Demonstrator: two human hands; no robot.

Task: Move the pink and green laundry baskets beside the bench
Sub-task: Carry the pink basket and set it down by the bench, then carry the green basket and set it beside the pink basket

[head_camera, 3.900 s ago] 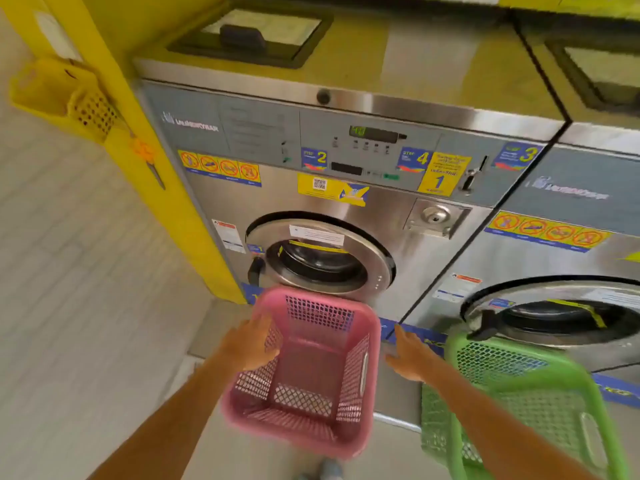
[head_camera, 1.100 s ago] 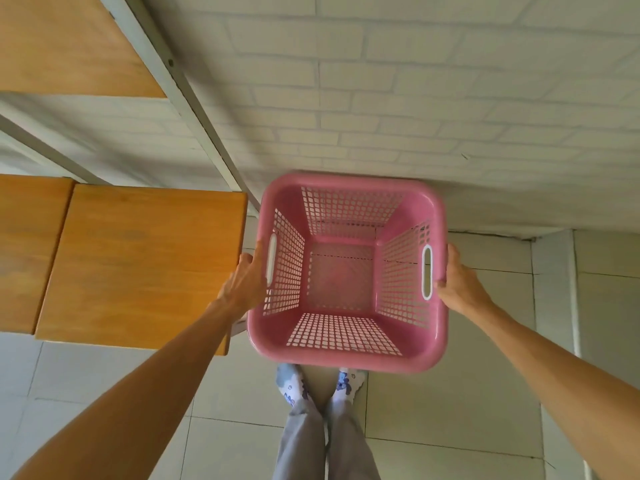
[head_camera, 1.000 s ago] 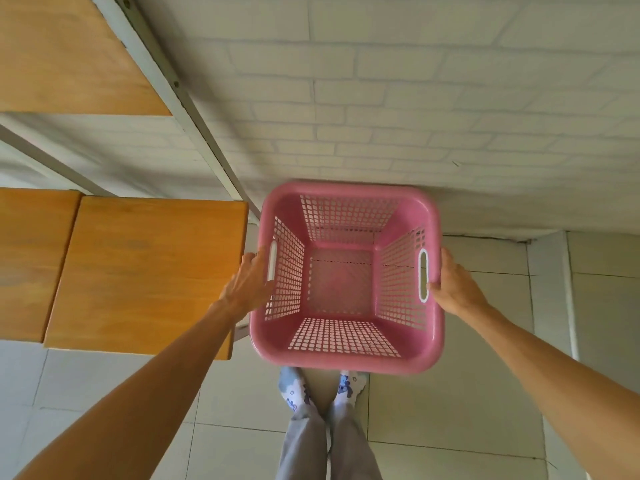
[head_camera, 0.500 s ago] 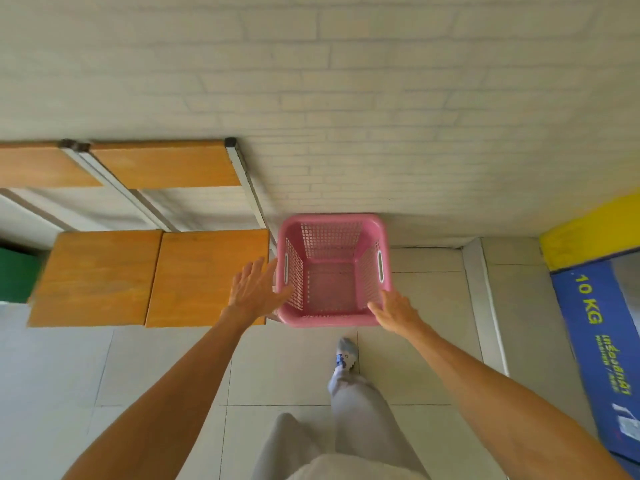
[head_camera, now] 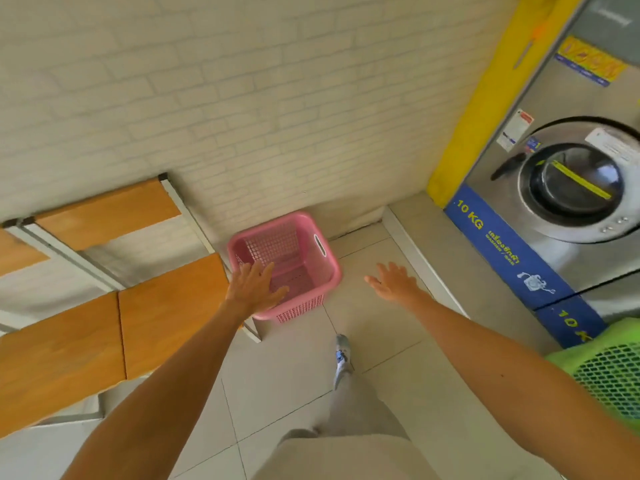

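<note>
The empty pink basket [head_camera: 304, 247] stands on the floor against the brick wall, right beside the end of the wooden bench [head_camera: 166, 303]. My left hand [head_camera: 254, 289] hovers open above the basket's near left corner, fingers spread, holding nothing. My right hand [head_camera: 393, 282] is open too, palm down over the tiles to the right of the basket. The green basket [head_camera: 609, 372] shows partly at the right edge, in front of the washing machines.
A washing machine [head_camera: 571, 188] with a round door and a blue 10 KG base strip stands at the right on a raised step. A yellow panel [head_camera: 481, 109] borders it. My leg and shoe [head_camera: 343, 355] are on the tiled floor below the basket.
I carried the pink basket from the washers to the bench end, set it on the floor and let go with both hands. The view has since swung right, showing the washer and green basket.
</note>
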